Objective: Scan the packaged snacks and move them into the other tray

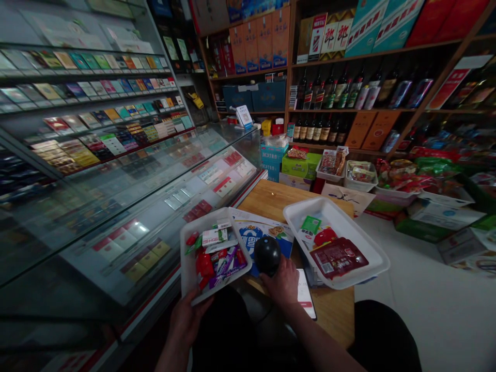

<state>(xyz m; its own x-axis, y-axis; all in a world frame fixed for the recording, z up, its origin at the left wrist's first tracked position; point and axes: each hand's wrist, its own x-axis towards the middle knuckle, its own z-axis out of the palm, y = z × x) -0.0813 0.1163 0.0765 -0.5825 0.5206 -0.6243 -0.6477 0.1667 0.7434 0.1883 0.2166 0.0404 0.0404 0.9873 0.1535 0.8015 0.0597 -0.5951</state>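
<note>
My left hand (186, 318) grips the near edge of a white plastic tray (186, 263), which tilts over my lap. Gum packs, red packets and purple wrapped sweets (227, 266) lie inside it. My right hand (284, 283) is closed around the near side of a black rounded object (267, 254) with a small blue dot; its exact kind is not clear. Beneath it is a blue and white printed box (248, 222). A second white tray (372, 245) to the right holds a dark red pouch (339, 258) and a green packet (311, 224).
A lit phone (306, 294) lies on the wooden table (337, 315) by my right wrist. On the left runs a glass display counter (155, 206) with small boxes inside. Bottle shelves (329, 103) stand behind, and baskets of packaged snacks (406, 175) fill the right.
</note>
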